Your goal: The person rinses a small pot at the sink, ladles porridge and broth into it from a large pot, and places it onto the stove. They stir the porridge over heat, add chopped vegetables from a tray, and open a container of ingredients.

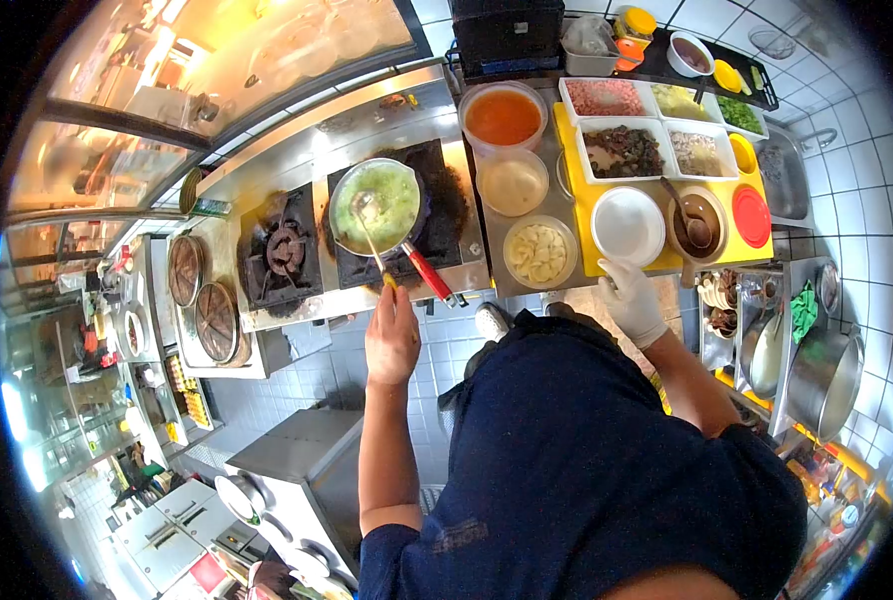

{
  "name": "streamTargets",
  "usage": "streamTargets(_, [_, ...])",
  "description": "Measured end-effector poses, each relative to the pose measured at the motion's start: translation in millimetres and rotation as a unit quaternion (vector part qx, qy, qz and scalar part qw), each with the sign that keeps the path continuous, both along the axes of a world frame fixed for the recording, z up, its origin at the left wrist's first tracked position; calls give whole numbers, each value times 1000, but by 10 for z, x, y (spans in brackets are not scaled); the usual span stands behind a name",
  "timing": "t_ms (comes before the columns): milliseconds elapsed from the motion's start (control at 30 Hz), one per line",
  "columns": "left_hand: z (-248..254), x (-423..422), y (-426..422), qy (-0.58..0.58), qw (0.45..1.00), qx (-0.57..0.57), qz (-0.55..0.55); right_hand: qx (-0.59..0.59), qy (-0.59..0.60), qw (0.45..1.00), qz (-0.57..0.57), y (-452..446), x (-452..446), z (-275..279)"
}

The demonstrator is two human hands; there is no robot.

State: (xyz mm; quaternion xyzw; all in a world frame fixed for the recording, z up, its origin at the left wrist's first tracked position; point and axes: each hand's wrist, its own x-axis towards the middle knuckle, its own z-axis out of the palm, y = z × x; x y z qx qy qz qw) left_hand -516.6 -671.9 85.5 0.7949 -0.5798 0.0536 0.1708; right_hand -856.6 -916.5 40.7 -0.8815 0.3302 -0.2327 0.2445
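On the stove, a pan (415, 212) with a red handle (431, 275) holds pale green, frothy liquid (392, 197). My bare left hand (393, 335) is closed around the yellow handle end of a long utensil (372, 235); its head is in the liquid, so I cannot make out its kind. The pan's handle lies just right of that hand, apart from it. My right hand (631, 303) wears a white glove, its fingers apart at the near rim of a white bowl (628, 228). Whether they touch the rim, I cannot tell. A brown pot (715, 200) with a ladle (698, 232) stands beside the bowl.
Left of the pan is another burner (287, 247). Between stove and yellow board (584, 262) stand containers of orange liquid (504, 116), pale liquid (513, 182) and pale pieces (540, 253). White trays of chopped food (622, 150), a red lid (752, 216) and a sink (789, 190) are farther right.
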Motion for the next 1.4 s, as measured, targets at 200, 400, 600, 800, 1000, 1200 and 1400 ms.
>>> streamTargets(200, [-85,54,28,72,997,33,5,48,28,997,-50,75,-188,-6])
streamTargets(400, [483,-131,105,69,996,-46,29,103,41,989,-98,146,-350,2])
streamTargets(600, [179,-10,25,88,996,27,1,76,51,991,-97,161,-377,-54])
streamTargets(800, [143,-70,7,51,999,5,3,69,64,992,-85,92,-422,-22])
streamTargets(1000, [10,138,-40,315,918,-173,166,64,66,992,-87,81,-474,0])
streamTargets(1200, [206,404,67,694,575,-388,192,50,59,993,-89,51,-517,-39])
streamTargets(1400, [610,541,-46,266,931,111,224,63,50,993,-89,45,-469,125])
